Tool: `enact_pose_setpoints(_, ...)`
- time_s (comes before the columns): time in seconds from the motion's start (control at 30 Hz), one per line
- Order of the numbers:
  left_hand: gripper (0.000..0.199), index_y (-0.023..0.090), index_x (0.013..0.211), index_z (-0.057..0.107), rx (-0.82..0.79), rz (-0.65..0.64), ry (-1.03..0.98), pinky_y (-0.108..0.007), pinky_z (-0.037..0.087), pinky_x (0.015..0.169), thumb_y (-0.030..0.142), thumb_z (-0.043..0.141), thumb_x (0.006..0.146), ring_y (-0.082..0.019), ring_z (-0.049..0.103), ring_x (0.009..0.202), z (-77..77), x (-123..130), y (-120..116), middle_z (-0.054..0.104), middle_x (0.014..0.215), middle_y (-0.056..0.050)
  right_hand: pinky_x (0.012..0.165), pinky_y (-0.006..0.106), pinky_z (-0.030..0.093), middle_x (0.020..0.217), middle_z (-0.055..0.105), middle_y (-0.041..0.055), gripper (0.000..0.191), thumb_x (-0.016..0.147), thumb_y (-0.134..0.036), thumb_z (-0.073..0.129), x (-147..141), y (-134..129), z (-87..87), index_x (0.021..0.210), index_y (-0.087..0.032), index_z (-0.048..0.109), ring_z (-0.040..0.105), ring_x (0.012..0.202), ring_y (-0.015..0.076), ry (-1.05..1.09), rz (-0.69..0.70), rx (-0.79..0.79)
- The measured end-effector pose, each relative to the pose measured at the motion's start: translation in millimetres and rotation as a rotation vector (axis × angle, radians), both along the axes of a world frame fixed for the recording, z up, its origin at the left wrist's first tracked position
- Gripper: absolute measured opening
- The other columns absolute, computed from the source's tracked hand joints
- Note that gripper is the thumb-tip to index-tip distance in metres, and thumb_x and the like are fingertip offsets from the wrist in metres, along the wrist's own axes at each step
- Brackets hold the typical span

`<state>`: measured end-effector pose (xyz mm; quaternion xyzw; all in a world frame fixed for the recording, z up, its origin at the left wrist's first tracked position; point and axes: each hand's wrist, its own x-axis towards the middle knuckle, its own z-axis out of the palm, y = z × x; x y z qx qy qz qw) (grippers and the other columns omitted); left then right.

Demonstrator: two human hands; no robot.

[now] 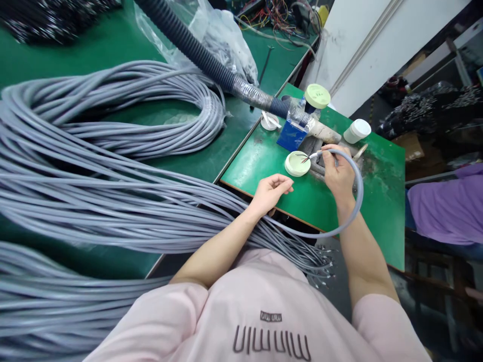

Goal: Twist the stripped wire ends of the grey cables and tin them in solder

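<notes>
My right hand [337, 168] pinches a grey cable [359, 193] close to its stripped end. From there the cable loops down and runs left toward the large bundle. Its thin dark and reddish wires [305, 158] reach over a small round tub [298, 164] of pale stuff; whether the tips touch the contents I cannot tell. My left hand [272, 192] is in front of the tub, just off the green board's near edge. Its fingers are curled together, and anything between them is too small or hidden to make out.
A large coil of grey cables [113, 136] covers the bench at left, cable ends [320, 264] hanging by my body. A dark flexible hose [196, 45] leads to a blue box [292, 134]. A yellow-lidded jar [317, 96] and white jar [357, 130] stand behind. Another person's purple sleeve [445, 201] shows at right.
</notes>
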<state>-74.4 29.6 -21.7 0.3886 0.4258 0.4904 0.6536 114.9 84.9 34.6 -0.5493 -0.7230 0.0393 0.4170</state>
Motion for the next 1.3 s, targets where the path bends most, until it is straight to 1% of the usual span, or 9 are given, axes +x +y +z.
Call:
enact_pose_setpoints(0.17, 0.029, 0.013, 0.081, 0.069, -0.016, -0.027, -0.013, -0.023, 0.047, 0.068, 0.04, 0.074, 0.075, -0.011, 0.062, 0.066, 0.1, -0.1, 1.8, 0.069, 0.07, -0.003, 0.088, 0.036, 0.046, 0.095, 0.07, 0.0034, 0.027, 0.096, -0.041, 0.047, -5.9, 17.1, -11.5, 0.097, -0.024, 0.068, 0.061, 0.092, 0.0211, -0.047, 0.031, -0.055)
enact_pose_setpoints(0.43, 0.025, 0.012, 0.082, 0.069, -0.02, -0.054, -0.027, -0.024, 0.047, 0.068, 0.035, 0.075, 0.073, -0.011, 0.063, 0.066, 0.6, 1.1, 1.9, 0.069, 0.07, -0.004, 0.086, 0.036, 0.048, 0.092, 0.071, 0.0044, 0.028, 0.094, -0.042, 0.049, -8.3, 36.2, -17.5, 0.094, -0.022, 0.069, 0.063, 0.089, 0.0215, -0.068, 0.064, -0.092)
enact_pose_setpoints(0.7, 0.022, 0.013, 0.084, 0.069, -0.01, -0.062, -0.005, -0.024, 0.047, 0.07, 0.033, 0.072, 0.076, -0.012, 0.064, 0.07, 2.7, 0.5, 0.3, 0.07, 0.074, -0.004, 0.084, 0.037, 0.048, 0.09, 0.072, 0.004, 0.027, 0.094, -0.041, 0.049, -8.8, 40.4, -24.3, 0.092, -0.023, 0.069, 0.064, 0.086, 0.0221, -0.091, 0.074, -0.106)
enact_pose_setpoints(0.87, 0.022, 0.012, 0.084, 0.068, -0.005, -0.073, 0.01, -0.024, 0.047, 0.07, 0.033, 0.071, 0.076, -0.012, 0.064, 0.07, 0.6, -0.2, 2.5, 0.07, 0.074, -0.004, 0.085, 0.037, 0.047, 0.092, 0.071, 0.004, 0.026, 0.094, -0.04, 0.05, -8.0, 33.2, -7.7, 0.093, -0.023, 0.069, 0.063, 0.089, 0.0218, -0.084, 0.054, -0.072)
enact_pose_setpoints(1.0, 0.024, 0.012, 0.086, 0.067, 0.011, -0.11, 0.041, -0.026, 0.049, 0.072, 0.034, 0.07, 0.077, -0.013, 0.064, 0.072, 0.4, -1.3, 1.2, 0.07, 0.076, -0.004, 0.085, 0.037, 0.046, 0.093, 0.069, 0.0036, 0.024, 0.093, -0.04, 0.051, 11.4, 25.5, 14.0, 0.095, -0.023, 0.068, 0.062, 0.088, 0.0212, -0.109, -0.04, -0.003)
enact_pose_setpoints(1.07, 0.024, 0.013, 0.088, 0.068, 0.08, -0.123, 0.144, -0.026, 0.049, 0.072, 0.035, 0.068, 0.079, -0.014, 0.064, 0.073, 3.6, -1.6, -2.7, 0.07, 0.079, -0.004, 0.083, 0.036, 0.046, 0.092, 0.069, 0.0035, 0.024, 0.093, -0.039, 0.051, 28.5, 23.4, 18.5, 0.096, -0.022, 0.068, 0.062, 0.086, 0.0205, -0.143, -0.105, 0.006)
enact_pose_setpoints(1.13, 0.02, 0.015, 0.089, 0.069, 0.234, -0.099, 0.313, -0.027, 0.048, 0.073, 0.034, 0.065, 0.083, -0.014, 0.063, 0.075, 8.5, -1.6, -7.8, 0.07, 0.081, -0.004, 0.082, 0.035, 0.045, 0.09, 0.068, 0.0038, 0.024, 0.093, -0.038, 0.05, 48.6, 23.5, 16.7, 0.096, -0.021, 0.068, 0.062, 0.085, 0.0201, -0.175, -0.161, 0.002)
enact_pose_setpoints(1.2, 0.016, 0.017, 0.089, 0.069, 0.449, -0.036, 0.47, -0.029, 0.047, 0.075, 0.031, 0.061, 0.087, -0.015, 0.062, 0.076, 12.9, -1.2, -12.3, 0.07, 0.079, -0.004, 0.081, 0.034, 0.045, 0.089, 0.068, 0.004, 0.024, 0.093, -0.037, 0.049, 69.1, 26.2, 9.9, 0.095, -0.021, 0.067, 0.062, 0.084, 0.0199, -0.199, -0.21, -0.011)
enact_pose_setpoints(1.3, 0.013, 0.017, 0.089, 0.069, 0.709, 0.07, 0.583, -0.031, 0.043, 0.073, 0.027, 0.059, 0.089, -0.015, 0.06, 0.072, 14.6, 0.3, -15.6, 0.069, 0.075, -0.003, 0.08, 0.034, 0.045, 0.086, 0.067, 0.0041, 0.024, 0.093, -0.036, 0.048, 95.4, 34.1, -4.3, 0.094, -0.02, 0.067, 0.061, 0.082, 0.0199, -0.211, -0.284, -0.032)
